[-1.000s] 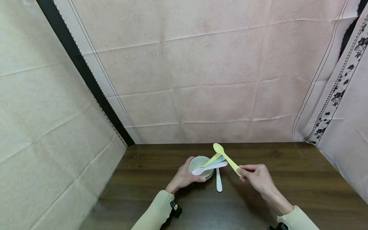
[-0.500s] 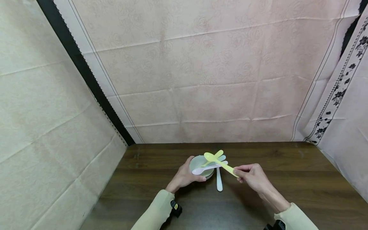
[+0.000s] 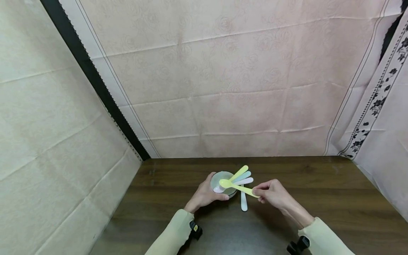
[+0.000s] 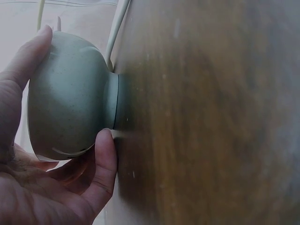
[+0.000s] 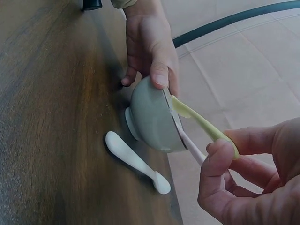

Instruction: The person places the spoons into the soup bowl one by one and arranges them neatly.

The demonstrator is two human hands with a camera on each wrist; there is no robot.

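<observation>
Your left hand (image 3: 204, 194) wraps the green bowl (image 3: 222, 183) from the side, thumb and fingers (image 4: 104, 161) curled on its wall, steadying it on the wooden surface (image 3: 318, 198). The left wrist view shows the bowl's foot flat on the surface.

Your right hand (image 3: 274, 194) pinches the handle end of a yellow spoon (image 3: 236, 187) between thumb and fingers (image 5: 218, 161). Its head sits over the bowl's rim, just at or inside the mouth; can't tell whether it touches the bottom.

Already in the bowl: three spoons with handles fanning out to the right over the rim, a yellow-green one (image 3: 239, 172), a pale blue one (image 3: 243, 176) and a white one (image 3: 243, 181).

Still out: one white spoon (image 3: 243, 202) flat on the surface, just right of the bowl's foot, under the fanned handles and near your right hand.

My read: three spoons placed, the fourth going in but not let go, one left on the surface. So you're most of the way through, with a release and one more pick remaining.
</observation>
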